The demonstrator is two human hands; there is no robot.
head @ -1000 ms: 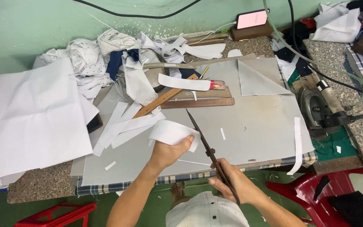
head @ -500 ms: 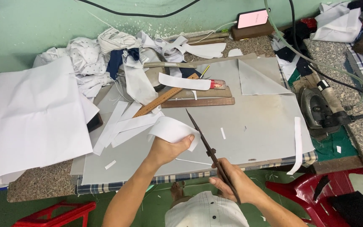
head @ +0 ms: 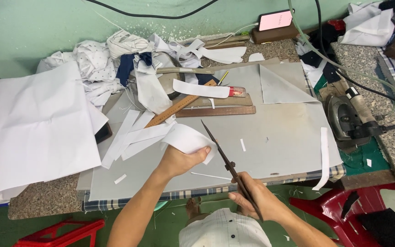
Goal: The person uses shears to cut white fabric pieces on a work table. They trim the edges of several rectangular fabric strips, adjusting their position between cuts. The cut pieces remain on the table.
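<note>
My left hand (head: 179,161) grips a curved piece of white fabric (head: 186,137) just above the grey work surface (head: 280,132). My right hand (head: 252,197) holds long dark scissors (head: 222,153) by their handles near the table's front edge. Their blades point up and left, with the tip beside the fabric piece. Several white fabric strips (head: 133,135) lie just left of my left hand.
A wooden ruler (head: 179,110) and wooden bars (head: 220,110) lie behind the strips. A large white sheet (head: 42,128) covers the left. Crumpled cloth (head: 110,55) piles at the back. An electric iron (head: 348,119) sits right, a phone (head: 275,20) at back, red plastic chairs (head: 344,215) below.
My left hand has turned the white fabric piece slightly, while the scissors stay nearly where they were. The view has barely shifted.
</note>
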